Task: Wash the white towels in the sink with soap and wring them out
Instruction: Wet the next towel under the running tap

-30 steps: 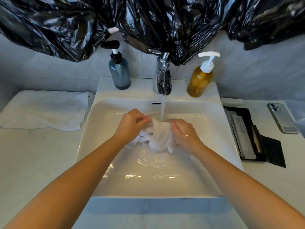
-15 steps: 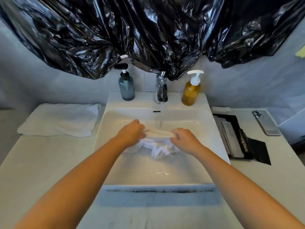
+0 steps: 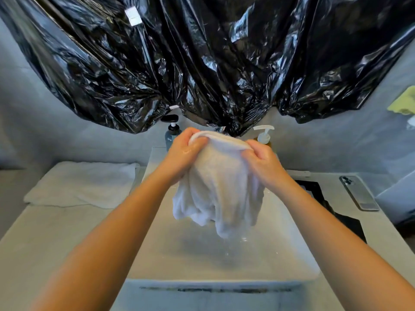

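Fingers (image 3: 198, 142) of my left hand (image 3: 182, 153) and right hand (image 3: 262, 161) curl tight round the top hem of one wet white terry towel (image 3: 221, 189), held up over the white rectangular sink (image 3: 224, 280). It hangs straight down between both grips, long axis vertical, neither hand nearer. I count two towels: this one and a folded white towel (image 3: 83, 184) at the surface's left edge.

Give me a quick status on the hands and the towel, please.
Hands: left hand and right hand both grip the white towel by its top edge. It hangs above the sink. Nothing in the way.
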Available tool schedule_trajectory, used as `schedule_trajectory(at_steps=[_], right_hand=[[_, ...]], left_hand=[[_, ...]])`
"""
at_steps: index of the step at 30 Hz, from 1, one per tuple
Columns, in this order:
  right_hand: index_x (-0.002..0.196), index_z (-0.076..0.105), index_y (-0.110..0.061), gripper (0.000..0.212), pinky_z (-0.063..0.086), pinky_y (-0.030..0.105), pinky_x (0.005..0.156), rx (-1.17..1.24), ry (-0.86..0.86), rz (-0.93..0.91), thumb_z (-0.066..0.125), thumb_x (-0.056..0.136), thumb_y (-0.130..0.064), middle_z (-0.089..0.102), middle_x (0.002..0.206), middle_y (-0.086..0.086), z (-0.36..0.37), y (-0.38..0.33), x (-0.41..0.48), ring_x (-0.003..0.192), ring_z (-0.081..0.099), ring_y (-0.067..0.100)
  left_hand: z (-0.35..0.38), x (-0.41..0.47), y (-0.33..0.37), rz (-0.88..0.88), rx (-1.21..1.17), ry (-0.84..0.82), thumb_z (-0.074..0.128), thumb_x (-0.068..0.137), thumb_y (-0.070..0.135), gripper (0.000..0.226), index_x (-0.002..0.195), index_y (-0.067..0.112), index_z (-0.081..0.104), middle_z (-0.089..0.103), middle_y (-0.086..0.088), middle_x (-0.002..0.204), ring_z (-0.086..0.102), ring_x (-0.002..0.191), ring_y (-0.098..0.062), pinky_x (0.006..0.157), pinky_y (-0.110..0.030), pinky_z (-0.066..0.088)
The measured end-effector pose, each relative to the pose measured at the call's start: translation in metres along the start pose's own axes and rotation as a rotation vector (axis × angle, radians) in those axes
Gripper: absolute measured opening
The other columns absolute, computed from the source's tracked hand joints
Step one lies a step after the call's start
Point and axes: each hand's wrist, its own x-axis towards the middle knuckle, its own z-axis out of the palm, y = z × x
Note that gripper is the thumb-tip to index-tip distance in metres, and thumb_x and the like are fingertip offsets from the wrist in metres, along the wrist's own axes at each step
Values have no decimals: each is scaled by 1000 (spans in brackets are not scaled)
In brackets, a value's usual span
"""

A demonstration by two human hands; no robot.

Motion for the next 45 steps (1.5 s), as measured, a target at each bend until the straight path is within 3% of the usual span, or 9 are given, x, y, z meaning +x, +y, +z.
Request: schedule_trajectory(at_steps=[6,12,18,24,28,34,37,41,45], right_hand=[[78,51,-13,31,33,33,58,-458,-211,-18,52,101,-33,52,68,3,1,47,-5,65,51,21],[98,58,-24,12,44,33,70,-591,-333,109,63,95,-35,61,89,-4,16,109,-35,85,58,20],[155,6,-47,105,27,52,116,-623,-601,410,78,79,-48,1,166,3,54,157,-65,148,18,35],[144,33,-37,76,50,36,87,-644,-467,384,74,80,-35,47,126,5,78,171,-55,115,51,29],[132,45,-35,68,54,20,74,308,-266,508,74,81,-2,58,118,1,48,157,-43,106,62,23],[136,57,-15,67,45,58,104,863,-124,577,70,76,-41,58,131,28,82,138,-29,124,54,46],[125,65,-19,82,47,53,105,799,34,745,63,69,-79,68,120,18,106,125,-14,112,66,33],[95,63,-23,28,49,29,65,360,137,739,45,97,-44,67,89,-1,119,119,-5,82,65,19],[90,64,-23,27,43,30,61,271,199,693,44,97,-41,67,86,-3,114,128,-11,81,63,19]], left_hand=[[-14,-6,-36,122,656,-45,58,97,33,20,96,13,64,65,-2,87,58,83,-23,69,-36,43],[-4,-37,-103,142,755,-291,58,96,14,18,111,12,67,66,-9,106,60,99,-30,84,-39,48],[36,-69,-159,-281,870,-625,73,78,57,109,154,45,-5,-3,-1,165,21,146,-34,112,-56,30],[72,-49,-157,-316,999,-579,60,88,32,63,145,30,32,45,-8,134,53,117,-33,91,-43,46],[51,-47,-152,-439,278,-399,58,70,46,55,123,30,53,65,2,114,63,103,-23,83,-35,53],[77,-39,-130,-445,-587,-180,59,89,49,59,143,43,36,55,9,130,57,117,-9,99,-31,48],[98,-32,-124,-437,-380,-95,50,82,76,73,143,38,37,53,2,136,56,119,-14,101,-33,47],[121,-31,-127,-437,45,101,46,91,64,52,129,28,48,64,-4,111,65,99,-24,75,-31,53],[116,-21,-138,-470,332,100,38,100,32,25,112,18,57,61,-6,111,60,95,-28,74,-31,41]])
